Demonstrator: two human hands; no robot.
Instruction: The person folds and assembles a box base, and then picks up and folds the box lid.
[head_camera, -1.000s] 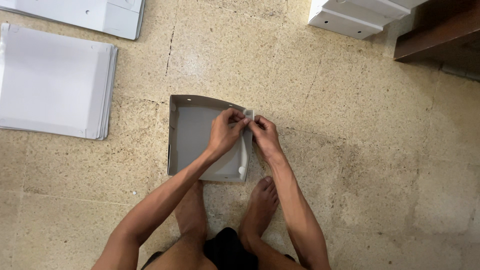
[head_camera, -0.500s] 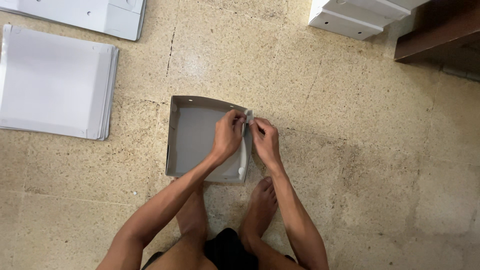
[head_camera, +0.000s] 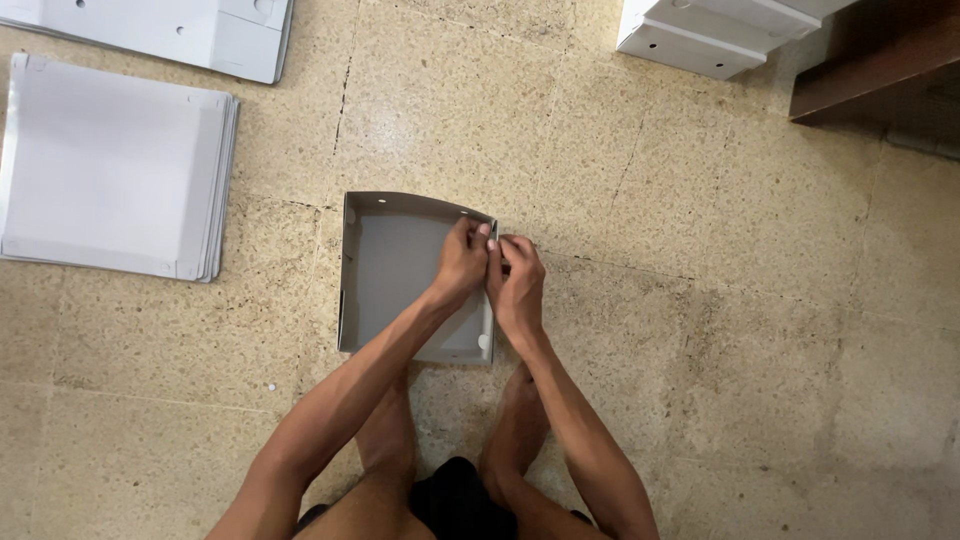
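A grey cardboard tray (head_camera: 395, 275) with folded-up walls lay on the speckled stone floor (head_camera: 700, 330), just in front of the person's bare feet (head_camera: 515, 415). Both hands met at the tray's far right corner. The left hand (head_camera: 462, 262) came in over the inside of the tray and pinched the top of the right wall between fingers and thumb. The right hand (head_camera: 517, 283) sat on the outside of the same wall, touching the left hand, its fingers curled tight on the corner flap. Neither hand held anything loose; both gripped the tray itself. To the left, well apart from the tray, a stack of flat grey sheets (head_camera: 110, 170) rested on the floor, with another flat sheet (head_camera: 180, 30) beyond it at the top edge. At the top right stood a pile of folded white boxes (head_camera: 715, 30), beside a dark wooden plank (head_camera: 880, 70).
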